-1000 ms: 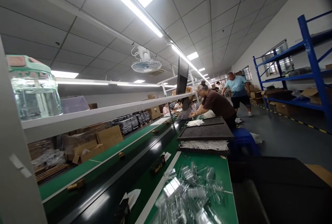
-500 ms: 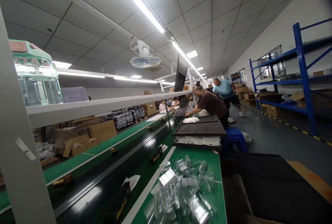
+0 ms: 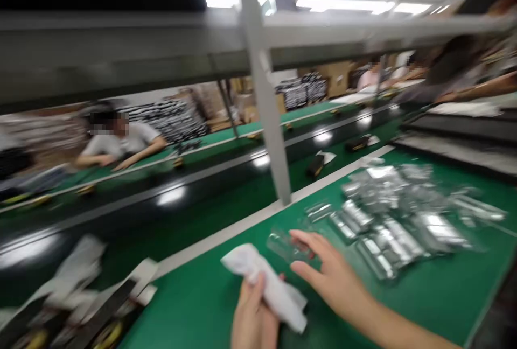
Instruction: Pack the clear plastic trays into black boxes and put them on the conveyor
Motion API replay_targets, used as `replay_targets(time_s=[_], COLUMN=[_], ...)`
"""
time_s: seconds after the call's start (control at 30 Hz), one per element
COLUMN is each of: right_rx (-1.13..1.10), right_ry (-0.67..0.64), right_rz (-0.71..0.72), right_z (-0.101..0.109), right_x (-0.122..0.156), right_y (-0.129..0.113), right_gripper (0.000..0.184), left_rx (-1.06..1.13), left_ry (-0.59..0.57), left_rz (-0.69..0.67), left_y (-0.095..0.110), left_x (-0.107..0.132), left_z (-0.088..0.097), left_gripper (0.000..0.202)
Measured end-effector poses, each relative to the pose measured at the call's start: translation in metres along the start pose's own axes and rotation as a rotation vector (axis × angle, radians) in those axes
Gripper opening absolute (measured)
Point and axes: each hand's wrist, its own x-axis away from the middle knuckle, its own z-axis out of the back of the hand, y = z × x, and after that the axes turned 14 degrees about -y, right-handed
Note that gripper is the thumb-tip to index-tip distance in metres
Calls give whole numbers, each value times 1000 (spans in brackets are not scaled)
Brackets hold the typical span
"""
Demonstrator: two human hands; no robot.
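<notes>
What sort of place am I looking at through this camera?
Most likely a factory packing line: a long black conveyor belt runs beside a green-topped workbench heaped with clear plastic packaging, and a co-worker sits working across the line.

Light: we log long fluorescent ceiling strips (image 3: 343, 3), glaring on the belt below.
Furniture: we list a black conveyor belt (image 3: 169, 195), a green-topped bench (image 3: 226, 136) beyond it, a grey overhead shelf beam (image 3: 121, 31) and a pale upright post (image 3: 262, 96).
Storage: we note cardboard boxes (image 3: 335, 77) and black-and-white stacks (image 3: 169, 120) past the bench, blurred.
</notes>
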Motion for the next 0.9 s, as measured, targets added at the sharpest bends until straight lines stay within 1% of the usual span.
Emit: replay_targets(time_s=[0.03,0.07,0.1,0.17,0.23,0.3,0.4,0.5,0.57,0.63,0.73,0.8,0.9], right_rx=[2,13,37,102,186,283,441,583,621,558,332,247,198], right_ry=[-58,-102,-134,-163,-169,-158,-124,-103,-133,-209,-244,-284,-401], right_rz=[-7,-3,10,62,116,169,250,311,323,306,173,113,109], right_z=[-9,-17,-24,-36,-46,-53,-58,-55,-48,-38,-26,-25,-30], right_x=[5,10,15,22,26,26,27,31,34,34,30,27,25], right_y=[3,5,6,6,7,11,19,26,31,35,38,39,42], right_gripper=[40,39,39,38,37,38,42,39,39,43,48,49,47], left_rx=[118,272,442,729,840,864,790,683,643,624,623,630,608], left_ry=[15,19,13,-13,-30,-31,16,43,43,20,-49,-83,-103], left_rz=[59,105,136,162,160,152,123,120,149,158,145,117,73], left_y=[-3,-4,-4,-2,2,3,2,0,1,3,5,2,-3], left_x=[9,15,19,24,27,29,29,28,27,27,27,30,35], left_z=[9,13,13,6,-2,-7,-9,-7,-5,-3,-2,-6,-15], left_gripper=[36,39,43,51,59,64,62,64,61,59,59,58,57])
